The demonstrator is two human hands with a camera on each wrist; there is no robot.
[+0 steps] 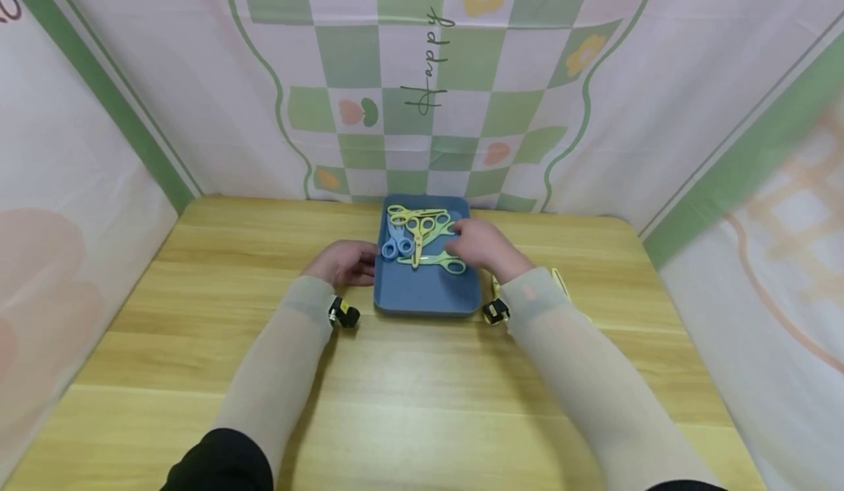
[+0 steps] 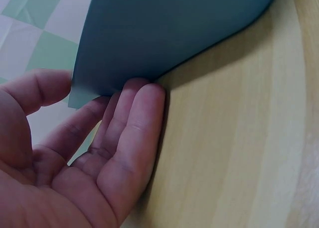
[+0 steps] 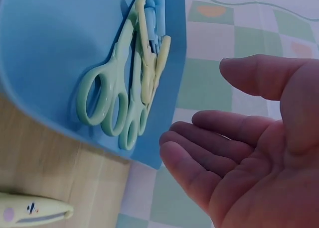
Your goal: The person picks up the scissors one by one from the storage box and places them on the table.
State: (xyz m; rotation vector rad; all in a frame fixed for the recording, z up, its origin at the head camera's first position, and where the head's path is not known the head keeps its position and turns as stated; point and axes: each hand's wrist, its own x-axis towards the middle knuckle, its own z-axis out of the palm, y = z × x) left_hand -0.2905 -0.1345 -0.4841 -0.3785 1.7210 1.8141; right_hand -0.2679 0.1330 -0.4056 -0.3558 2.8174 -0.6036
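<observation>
A blue tray (image 1: 428,297) lies on the table with several scissors in it. Blue scissors (image 1: 398,244) are at its left side, two yellow pairs toward the back and middle, and green scissors (image 1: 430,259) nearer the front. My left hand (image 1: 341,262) is at the tray's left wall. In the left wrist view its fingertips (image 2: 149,96) touch the wall's lower part, the thumb beside the rim. My right hand (image 1: 484,243) hovers by the tray's right rim. Its fingers are loosely bent and apart from the green-handled scissors (image 3: 114,88) in the right wrist view, with nothing in the palm.
A pale yellow piece (image 3: 35,210) lies on the wooden table to the right of the tray, mostly hidden by the right wrist in the head view. Behind the tray hangs a green-and-white checked cloth (image 1: 402,73), and printed cloth walls stand at both sides.
</observation>
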